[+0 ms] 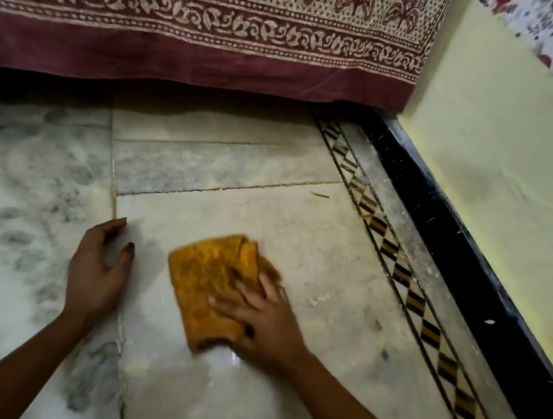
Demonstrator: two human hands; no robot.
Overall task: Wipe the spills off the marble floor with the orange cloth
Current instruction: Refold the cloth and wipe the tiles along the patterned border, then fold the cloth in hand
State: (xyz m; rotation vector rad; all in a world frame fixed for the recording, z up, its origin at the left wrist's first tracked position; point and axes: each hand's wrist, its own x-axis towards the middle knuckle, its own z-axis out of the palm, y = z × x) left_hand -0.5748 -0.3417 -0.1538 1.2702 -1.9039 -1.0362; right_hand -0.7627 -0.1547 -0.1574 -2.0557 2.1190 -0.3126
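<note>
Wiping Rightward: Cloth Under the Right Hand, Spills Toward the Border

Pressing flat on the orange cloth [206, 280], the right hand [262, 321] has its fingers spread over the cloth's near-right corner; this grip is an open palm bearing down, not a closed fist. The cloth lies folded on the marble floor [300, 226], its long axis running from the far side toward the person, most of it lying left and forward of the palm. A wet sheen [231, 355] shows just below the cloth's near edge. The left hand [99, 268] rests open on the floor just beside the cloth, holding nothing, probably as a brace. Small yellowish specks [322, 297] lie to the right, between the cloth and the patterned border strip [407, 293]. The right hand is nearer them, so the next stroke likely sweeps rightward.
</note>
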